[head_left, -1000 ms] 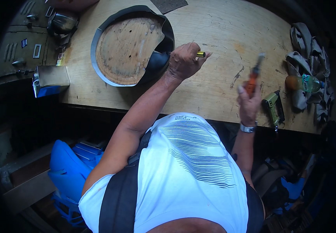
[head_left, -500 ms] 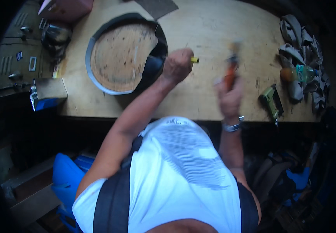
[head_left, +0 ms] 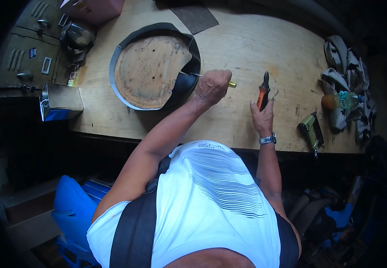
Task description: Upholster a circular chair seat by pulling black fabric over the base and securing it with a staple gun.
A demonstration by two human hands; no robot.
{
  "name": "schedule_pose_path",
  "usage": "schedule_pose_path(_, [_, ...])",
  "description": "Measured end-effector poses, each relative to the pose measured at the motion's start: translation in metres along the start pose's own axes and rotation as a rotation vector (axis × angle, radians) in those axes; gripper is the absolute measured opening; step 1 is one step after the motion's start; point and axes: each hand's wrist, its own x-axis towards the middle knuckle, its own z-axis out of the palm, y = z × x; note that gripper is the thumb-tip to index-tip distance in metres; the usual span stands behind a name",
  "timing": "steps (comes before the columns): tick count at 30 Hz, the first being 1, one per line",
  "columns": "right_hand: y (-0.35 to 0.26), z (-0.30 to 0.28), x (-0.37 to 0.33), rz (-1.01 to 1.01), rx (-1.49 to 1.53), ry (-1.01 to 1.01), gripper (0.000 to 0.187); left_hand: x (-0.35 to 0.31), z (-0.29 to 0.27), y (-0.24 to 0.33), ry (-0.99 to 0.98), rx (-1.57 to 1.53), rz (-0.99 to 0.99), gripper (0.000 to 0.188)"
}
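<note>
Head view: our left hand (head_left: 214, 85) is clenched around a yellow-handled tool (head_left: 232, 84), its thin shaft at the dark band (head_left: 186, 84) around a round wooden disc (head_left: 146, 71), toward the tabletop's (head_left: 242, 49) left edge. Our right hand (head_left: 262, 117) grips orange-and-black pliers (head_left: 262, 95) near the front edge, left of a green staple gun (head_left: 308, 128).

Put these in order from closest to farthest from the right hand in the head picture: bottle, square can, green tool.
1. Green tool: right of the right hand.
2. Bottle: farther right.
3. Square can: far left.
</note>
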Motion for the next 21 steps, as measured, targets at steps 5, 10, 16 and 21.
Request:
schedule_pose_path(5, [-0.027,0.0,0.017,-0.119,-0.525,0.048,0.065,0.006,-0.035,0.011,-0.071,-0.143,0.036,0.035])
schedule_pose_path(10, [-0.12,0.02,0.027,-0.733,-0.297,0.202,0.053,0.008,-0.103,-0.035,0.22,-0.076,0.009,0.044])
schedule_pose_path(16, [-0.181,0.048,0.035,-0.558,-0.738,-0.378,0.048,-0.029,-0.13,-0.136,-0.067,0.464,-0.524,0.055])
schedule_pose_path(21, [-0.126,0.078,0.052,-0.579,-0.591,-0.211,0.054,-0.049,-0.114,-0.159,-0.071,0.418,-0.507,0.064])
